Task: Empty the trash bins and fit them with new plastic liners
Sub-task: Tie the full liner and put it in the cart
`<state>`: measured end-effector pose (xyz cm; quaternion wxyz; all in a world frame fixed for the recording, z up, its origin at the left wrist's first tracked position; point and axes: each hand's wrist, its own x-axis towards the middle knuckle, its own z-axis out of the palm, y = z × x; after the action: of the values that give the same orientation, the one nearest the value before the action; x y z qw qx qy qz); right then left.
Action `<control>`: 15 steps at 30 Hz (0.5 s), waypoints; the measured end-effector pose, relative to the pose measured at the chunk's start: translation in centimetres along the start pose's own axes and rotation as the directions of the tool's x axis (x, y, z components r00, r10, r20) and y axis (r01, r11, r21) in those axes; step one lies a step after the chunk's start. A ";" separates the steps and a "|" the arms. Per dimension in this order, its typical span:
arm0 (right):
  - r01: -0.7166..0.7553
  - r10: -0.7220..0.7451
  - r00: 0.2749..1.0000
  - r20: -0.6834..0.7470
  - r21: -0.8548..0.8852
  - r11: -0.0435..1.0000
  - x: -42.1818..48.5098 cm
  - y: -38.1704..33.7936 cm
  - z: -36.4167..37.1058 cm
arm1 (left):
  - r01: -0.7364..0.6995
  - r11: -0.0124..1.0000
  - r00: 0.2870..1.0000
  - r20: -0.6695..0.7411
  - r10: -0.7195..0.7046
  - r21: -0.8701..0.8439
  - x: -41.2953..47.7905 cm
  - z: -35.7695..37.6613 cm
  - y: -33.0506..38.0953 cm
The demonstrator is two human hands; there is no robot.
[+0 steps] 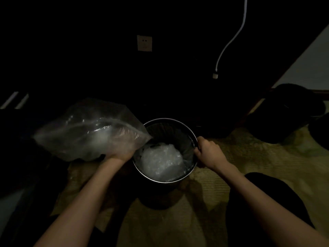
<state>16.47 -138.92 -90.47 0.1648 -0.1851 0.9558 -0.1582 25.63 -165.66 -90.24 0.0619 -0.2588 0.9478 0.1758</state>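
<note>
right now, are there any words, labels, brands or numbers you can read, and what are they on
No readable text in this view.
The wall socket plate shows only its pin holes, no marking.
The trash bin, the clear plastic bag and the white cable show no print; the room is too dark to rule out small labels.
</note>
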 end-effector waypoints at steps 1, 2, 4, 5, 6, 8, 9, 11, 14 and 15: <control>-0.006 0.006 1.000 -0.005 0.009 1.000 -0.1 0.3 -0.2 | 0.004 1.000 1.000 0.002 -0.004 0.011 0.2 0.0 0.5; -0.012 0.012 1.000 -0.012 0.011 1.000 -0.3 0.6 -0.2 | 0.007 1.000 1.000 -0.005 -0.007 0.023 0.4 0.1 0.8; -0.018 0.018 1.000 -0.020 0.005 1.000 -0.4 0.8 -0.1 | 0.008 0.998 1.000 -0.026 -0.007 0.055 0.7 0.0 1.2; -0.017 0.017 1.000 -0.021 0.003 1.000 -0.4 0.8 -0.1 | 0.003 0.997 1.000 -0.028 -0.001 0.074 0.7 0.0 1.2; -0.013 0.013 1.000 -0.021 0.004 1.000 -0.4 0.8 0.0 | 0.001 0.996 1.000 -0.026 0.001 0.085 0.7 0.0 1.1; -0.006 0.006 1.000 -0.027 0.010 1.000 -0.2 0.7 0.0 | 0.003 0.997 1.000 -0.020 -0.002 0.082 0.7 0.0 0.7; -0.005 0.005 1.000 -0.029 0.016 1.000 -0.2 0.6 -0.1 | 0.001 0.997 1.000 -0.020 0.000 0.079 0.7 0.1 0.6; 0.000 0.000 1.000 -0.026 0.013 1.000 0.0 0.5 -0.1 | -0.005 0.997 1.000 -0.026 0.007 0.082 0.6 0.1 0.4; 0.027 -0.027 0.998 -0.048 -0.008 1.000 -0.1 0.5 -0.3 | -0.019 0.993 0.999 -0.046 0.024 0.113 0.4 -0.4 0.9; 0.035 -0.035 0.997 -0.063 -0.010 0.999 -0.1 0.5 -0.6 | -0.029 0.991 0.998 -0.056 0.037 0.129 0.4 -0.8 1.3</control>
<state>16.16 -138.30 -90.12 0.1310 -0.1974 0.9578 -0.1625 24.57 -165.12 -89.17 0.0478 -0.2435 0.9627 0.1078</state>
